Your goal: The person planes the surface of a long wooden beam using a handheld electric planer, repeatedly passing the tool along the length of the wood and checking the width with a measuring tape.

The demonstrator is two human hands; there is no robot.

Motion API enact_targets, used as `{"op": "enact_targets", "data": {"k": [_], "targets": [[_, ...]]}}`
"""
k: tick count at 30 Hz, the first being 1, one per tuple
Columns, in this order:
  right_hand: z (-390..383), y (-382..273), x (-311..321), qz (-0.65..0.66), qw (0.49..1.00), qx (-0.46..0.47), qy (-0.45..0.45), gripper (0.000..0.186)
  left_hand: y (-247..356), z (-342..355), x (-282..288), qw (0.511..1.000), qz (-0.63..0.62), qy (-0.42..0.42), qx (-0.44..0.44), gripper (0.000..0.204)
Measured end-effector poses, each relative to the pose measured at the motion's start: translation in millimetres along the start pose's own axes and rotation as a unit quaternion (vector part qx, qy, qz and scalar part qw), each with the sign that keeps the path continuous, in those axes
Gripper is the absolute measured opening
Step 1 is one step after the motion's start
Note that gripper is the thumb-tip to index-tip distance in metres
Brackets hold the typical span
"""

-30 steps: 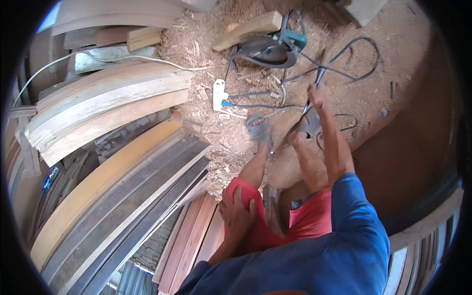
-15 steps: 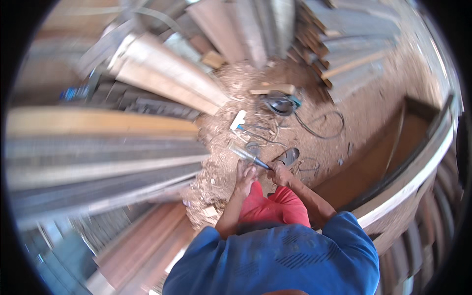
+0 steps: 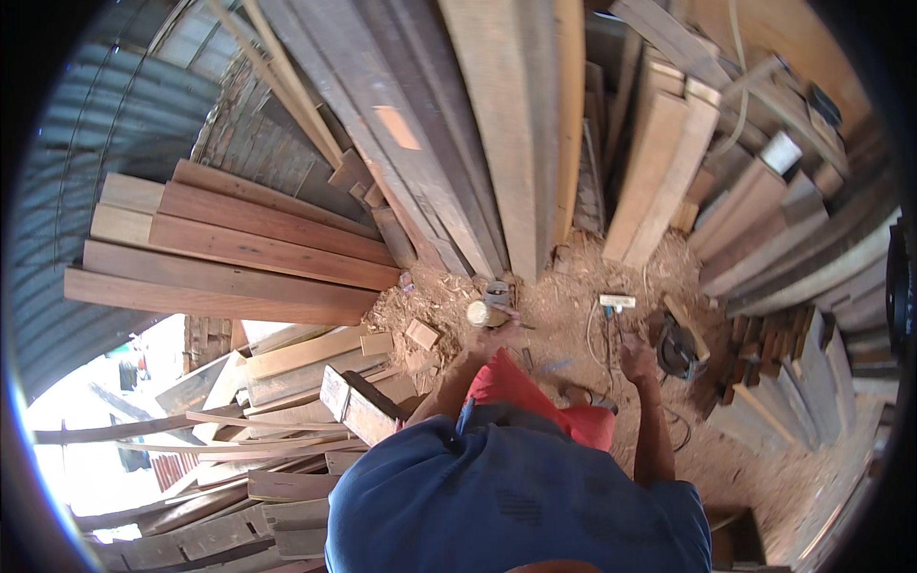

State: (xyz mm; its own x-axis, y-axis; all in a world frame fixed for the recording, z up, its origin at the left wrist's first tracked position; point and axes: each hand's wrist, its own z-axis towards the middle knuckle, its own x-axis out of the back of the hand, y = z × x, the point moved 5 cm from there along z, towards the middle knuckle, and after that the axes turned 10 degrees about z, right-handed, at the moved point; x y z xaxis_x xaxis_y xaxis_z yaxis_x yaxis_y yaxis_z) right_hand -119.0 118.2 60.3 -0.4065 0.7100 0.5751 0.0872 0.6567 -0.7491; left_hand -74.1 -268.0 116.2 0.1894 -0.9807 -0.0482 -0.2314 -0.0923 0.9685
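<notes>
Pale wood, cut round, sits right at the fingers of the left hand (image 3: 495, 336), down by the grey sandal (image 3: 497, 292). That hand reaches out low with the fingers bent; blur keeps me from telling how far they close, or whether they grip the round wooden piece (image 3: 480, 313) or merely touch it. Half a second ago I had both hands together at a dark-handled tool ahead of the knees; now they are well apart, so I judge that shared hold to be broken off and the work in hand to have shifted to the left. Out to the other side, the right hand (image 3: 638, 359) looks partly curled just beside the circular saw (image 3: 675, 351); I cannot tell what it holds, if anything. Between the hands, a bluish streak (image 3: 554, 365) is too smeared to name. Farther out, the white power strip (image 3: 617, 301) lies on the floor (image 3: 564, 334). My view has swung too: reddish planks (image 3: 248, 253) now fan across the floor's left edge, with long dark boards (image 3: 392, 134) at its far edge.
</notes>
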Motion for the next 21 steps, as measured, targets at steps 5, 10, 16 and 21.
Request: {"op": "enact_targets", "data": {"k": [5, 10, 16, 21], "targets": [[44, -19, -29, -0.049, 0.998, -0.014, 0.047, 0.027, 2, 74, 184, 0.956, 0.242, 0.164, 0.007, 0.024], [110, -256, -25, -0.04, 0.995, 0.018, 0.084, 0.045, 40, 143, 315, 0.914, 0.259, 0.311, 0.033, 0.028], [212, -633, 43, -0.065, 0.849, 0.396, 0.343, 0.055, 92, 232, 449, 0.919, 0.117, 0.374, -0.04, 0.028], [258, -762, 55, -0.181, 0.706, 0.405, 0.552, 0.074, 151, 313, 495, 0.908, -0.081, 0.402, -0.086, 0.027]]}}
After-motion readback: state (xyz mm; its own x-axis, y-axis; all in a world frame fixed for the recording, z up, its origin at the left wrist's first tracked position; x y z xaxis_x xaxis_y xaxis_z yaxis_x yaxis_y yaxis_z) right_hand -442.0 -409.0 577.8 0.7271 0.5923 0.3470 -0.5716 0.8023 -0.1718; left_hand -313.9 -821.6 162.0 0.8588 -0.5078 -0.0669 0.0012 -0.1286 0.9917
